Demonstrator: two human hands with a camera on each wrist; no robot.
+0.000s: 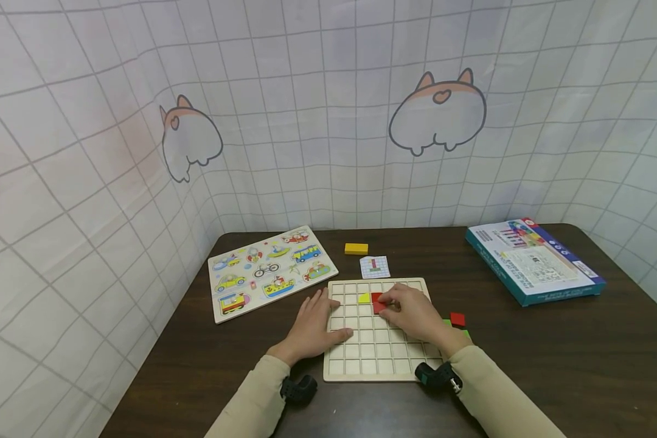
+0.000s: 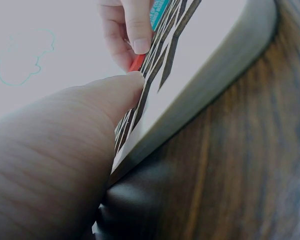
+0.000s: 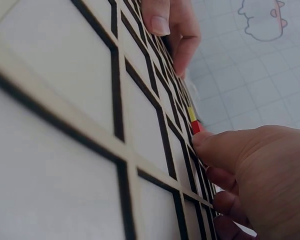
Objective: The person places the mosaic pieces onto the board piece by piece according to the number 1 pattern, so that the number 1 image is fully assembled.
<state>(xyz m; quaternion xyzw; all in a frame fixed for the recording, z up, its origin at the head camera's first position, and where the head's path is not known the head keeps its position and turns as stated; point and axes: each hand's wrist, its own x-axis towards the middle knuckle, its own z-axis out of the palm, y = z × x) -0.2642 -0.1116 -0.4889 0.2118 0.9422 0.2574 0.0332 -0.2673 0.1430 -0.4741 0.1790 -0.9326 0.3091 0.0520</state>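
Observation:
A wooden grid board lies flat on the table. My left hand rests along its left edge with fingers spread, its thumb lying over the cells. With thumb and fingertips my right hand pinches a red square tile at the upper middle of the grid. Just above that tile another red square shows, partly covered by the fingers. A yellow tile sits in the cell to its left. The left wrist view shows the pinched red tile edge-on under the fingertips.
A loose red tile and partly hidden green tiles lie right of the board. Behind it are a patterned card and a yellow block. A picture puzzle board lies left, a game box right.

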